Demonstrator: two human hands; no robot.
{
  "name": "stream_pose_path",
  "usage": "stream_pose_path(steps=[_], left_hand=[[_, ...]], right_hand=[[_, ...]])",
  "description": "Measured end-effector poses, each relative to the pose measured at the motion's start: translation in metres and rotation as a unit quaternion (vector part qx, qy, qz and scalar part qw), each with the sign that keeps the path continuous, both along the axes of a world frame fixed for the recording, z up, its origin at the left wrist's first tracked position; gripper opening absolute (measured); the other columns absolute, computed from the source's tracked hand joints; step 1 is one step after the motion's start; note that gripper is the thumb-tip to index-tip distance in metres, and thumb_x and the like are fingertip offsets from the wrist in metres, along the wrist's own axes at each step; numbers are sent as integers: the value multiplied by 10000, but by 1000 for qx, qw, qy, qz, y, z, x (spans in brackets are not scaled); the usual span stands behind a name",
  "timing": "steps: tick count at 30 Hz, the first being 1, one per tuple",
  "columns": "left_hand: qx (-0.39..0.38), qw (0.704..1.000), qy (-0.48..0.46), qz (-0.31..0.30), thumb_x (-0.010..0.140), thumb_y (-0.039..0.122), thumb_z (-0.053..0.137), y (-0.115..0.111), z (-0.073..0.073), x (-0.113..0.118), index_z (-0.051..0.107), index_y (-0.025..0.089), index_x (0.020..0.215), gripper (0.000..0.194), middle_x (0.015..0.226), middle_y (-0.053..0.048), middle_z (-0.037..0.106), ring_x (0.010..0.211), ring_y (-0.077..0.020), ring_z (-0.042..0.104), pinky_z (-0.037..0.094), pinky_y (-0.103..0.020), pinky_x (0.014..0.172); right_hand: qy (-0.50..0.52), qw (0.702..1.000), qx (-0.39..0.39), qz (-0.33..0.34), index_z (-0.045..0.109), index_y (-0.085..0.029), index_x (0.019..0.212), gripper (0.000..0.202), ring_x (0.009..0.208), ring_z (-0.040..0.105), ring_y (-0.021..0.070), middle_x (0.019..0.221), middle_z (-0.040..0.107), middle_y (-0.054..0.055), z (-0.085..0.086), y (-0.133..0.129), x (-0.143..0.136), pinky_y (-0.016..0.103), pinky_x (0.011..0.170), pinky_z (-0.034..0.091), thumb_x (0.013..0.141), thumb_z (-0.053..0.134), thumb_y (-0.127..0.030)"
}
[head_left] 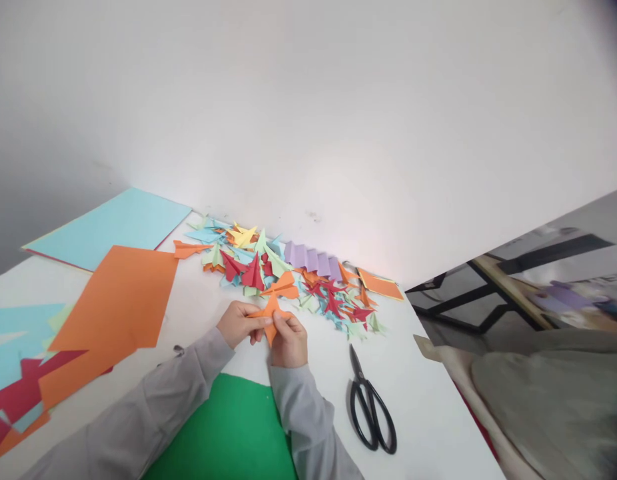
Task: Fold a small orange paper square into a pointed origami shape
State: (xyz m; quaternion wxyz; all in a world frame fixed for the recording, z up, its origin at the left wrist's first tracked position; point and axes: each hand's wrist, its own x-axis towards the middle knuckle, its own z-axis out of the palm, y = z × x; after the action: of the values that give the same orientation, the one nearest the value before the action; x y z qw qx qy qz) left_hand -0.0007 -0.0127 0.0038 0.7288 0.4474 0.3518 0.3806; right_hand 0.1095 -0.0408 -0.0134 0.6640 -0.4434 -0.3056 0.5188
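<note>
Between my two hands, over the white table, is a small folded orange paper piece (272, 308) with a pointed top and spread sides. My left hand (241, 323) pinches its left side between thumb and fingers. On its right side, my right hand (290, 339) closes with thumb and fingertips. Just beyond the hands lies an orange paper plane (282, 287), at the near edge of a heap of folded paper planes in red, green, blue, yellow and orange. A red paper plane (252, 273) sits upright among them. Parts of the held piece are hidden behind my fingers.
Black-handled scissors (372, 413) lie on the table to the right. A green sheet (233, 427) is under my forearms. Orange paper (123, 293), light blue sheets (113, 223) and coloured scraps cover the left. A purple pleated strip (313, 260) stands by the wall.
</note>
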Motion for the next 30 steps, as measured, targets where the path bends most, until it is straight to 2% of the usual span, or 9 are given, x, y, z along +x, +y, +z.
stream_pose_path(steps=[3, 5, 8, 11, 14, 18, 21, 26, 30], left_hand=[[-11, 1000, 9, -6, 570, 367, 703, -1, 1, 1, 558, 120, 461, 307, 357, -3, 508, 297, -74, 423, 316, -197, 320], [-23, 999, 12, 19, 560, 386, 705, -2, 3, 3, 572, 122, 485, 305, 344, 3, 500, 288, -79, 418, 307, -199, 313], [7, 997, 40, 71, 553, 356, 715, -4, 6, 3, 577, 129, 475, 277, 337, 15, 490, 283, -65, 397, 284, -190, 315], [28, 995, 52, 80, 569, 335, 703, -4, 10, 3, 547, 135, 424, 292, 324, 24, 461, 276, -55, 369, 262, -189, 316], [21, 994, 55, 93, 572, 323, 697, -3, 11, 3, 541, 136, 417, 289, 313, 28, 449, 272, -60, 366, 263, -195, 317], [0, 985, 24, 172, 462, 235, 763, 1, 11, 3, 605, 124, 501, 198, 377, 28, 515, 349, -77, 445, 343, -196, 376], [-46, 974, -17, 223, 370, 193, 794, 4, 10, 3, 637, 123, 559, 255, 499, 4, 607, 455, -101, 521, 416, -214, 462], [-26, 977, -31, 207, 410, 275, 783, 6, 6, 4, 582, 130, 456, 252, 402, 38, 506, 398, -72, 438, 361, -208, 419], [-8, 986, -5, 167, 488, 361, 743, 3, 4, 7, 569, 138, 473, 283, 373, 36, 478, 369, -80, 425, 338, -219, 398]], right_hand=[[43, 998, -4, 41, 538, -183, 589, 214, 408, 498, 139, 444, 537, -33, 1, -4, -2, 285, 425, 383, 672, 649, -347], [46, 998, 11, 31, 513, -190, 572, 229, 396, 491, 139, 444, 530, -39, 2, -4, -3, 286, 414, 376, 662, 655, -345], [13, 999, 23, 19, 482, -188, 538, 281, 409, 485, 132, 441, 510, -40, -2, -2, -4, 282, 426, 376, 672, 645, -373], [-28, 999, 22, -18, 449, -182, 498, 340, 423, 468, 117, 428, 479, -44, -7, 1, -4, 269, 441, 374, 676, 644, -395], [-26, 999, 5, -36, 451, -177, 497, 348, 412, 442, 103, 422, 466, -49, -7, 4, -7, 257, 438, 363, 675, 645, -404], [-19, 997, -16, -76, 415, -182, 473, 394, 405, 418, 93, 413, 429, -60, -5, 9, -17, 245, 430, 352, 673, 632, -443], [-59, 989, -13, -132, 436, -172, 461, 404, 415, 394, 83, 415, 418, -61, -5, 13, -26, 235, 433, 336, 651, 645, -460], [-103, 981, 2, -164, 492, -153, 477, 360, 436, 382, 77, 429, 438, -59, -7, 15, -26, 228, 447, 310, 639, 670, -421], [-105, 988, 15, -112, 485, -156, 452, 394, 424, 376, 79, 421, 449, -50, -9, 14, -15, 232, 437, 306, 684, 616, -447]])
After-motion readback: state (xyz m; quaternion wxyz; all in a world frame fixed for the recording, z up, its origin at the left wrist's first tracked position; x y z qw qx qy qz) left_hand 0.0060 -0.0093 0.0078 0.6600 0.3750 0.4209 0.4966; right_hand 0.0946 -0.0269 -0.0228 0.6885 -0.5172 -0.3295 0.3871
